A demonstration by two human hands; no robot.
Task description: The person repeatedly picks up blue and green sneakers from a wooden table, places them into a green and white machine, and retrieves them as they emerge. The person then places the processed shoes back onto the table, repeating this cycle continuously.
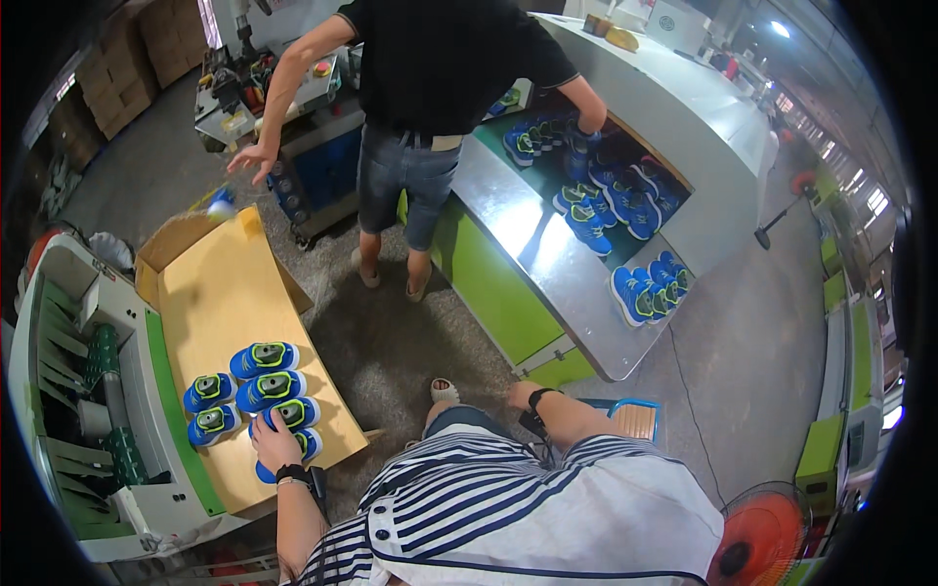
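1. blue shoes (pixel 270 391) with yellow-green collars and grey inserts stood in a group on the tan worktop (pixel 225 293), toward its near end, to my left.
2. my left hand (pixel 277 444) lay over the nearest of those shoes, its fingers bent against one; i could not tell whether they pinched it or merely touched it.
3. my right hand (pixel 521 396) was well apart from that group, near the green cabinet (pixel 493 298); its fingers were too small to make out, so i could not tell whether they were spread or pressed together.
4. dark bands circled both my wrists.
5. ahead of me a co-worker (pixel 440 68) in a black top and denim shorts stood with back turned, one arm held out sideways, the other reaching in among more shoes (pixel 640 210) on a dark green belt (pixel 539 182).
6. beside that belt ran a metal worktop (pixel 532 259), with a further shoe cluster (pixel 640 293) at its near end.
7. to my right stood an orange fan (pixel 767 537) and a blue-framed stool (pixel 635 421).
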